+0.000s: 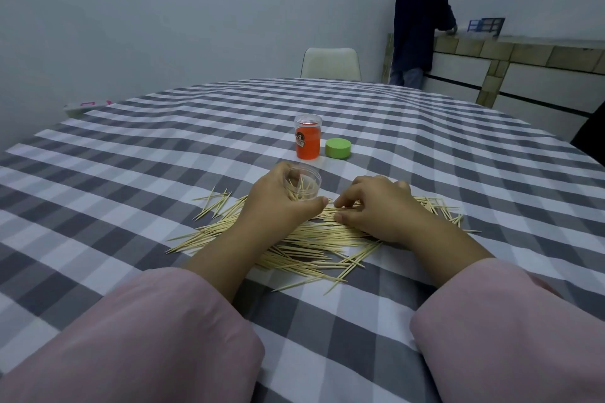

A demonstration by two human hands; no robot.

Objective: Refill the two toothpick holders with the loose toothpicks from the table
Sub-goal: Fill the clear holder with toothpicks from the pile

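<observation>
The left hand (278,196) grips one clear toothpick holder (302,185), a few picks inside. The right hand's (376,206) fingers pinch loose toothpicks (304,245) heaped on the bench (425,141). One orange holder (307,137) and one green lid (338,148) stand beyond.

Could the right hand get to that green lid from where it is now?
Probably yes. The right hand rests on the loose toothpicks, fingers curled to pick some up, and the green lid lies on bare cloth just beyond it, right of the orange holder. Nothing stands between them; it would first have to let go.
</observation>
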